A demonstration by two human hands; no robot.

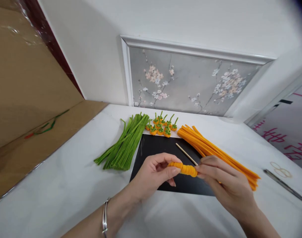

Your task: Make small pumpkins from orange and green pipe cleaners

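Note:
An orange pipe cleaner coil [188, 170] stretches between my two hands above a black mat [155, 145]. My left hand [155, 170] pinches its left end between thumb and fingers. At the other end, the fingertips of my right hand [221, 180] are closed on the coil. A thin wooden stick [185, 153] lies on the mat just behind the coil, its near end close to my right fingers. To the right, a bundle of orange pipe cleaners [215, 152] passes partly behind my right hand.
Green pipe cleaners [126, 143] lie bundled left of the mat. Several small orange pieces with green stems [160, 130] stand behind it. Tweezers [286, 185] and rubber bands [281, 170] rest at the right on the white table [73, 191]. Cardboard [29, 86] borders the left side.

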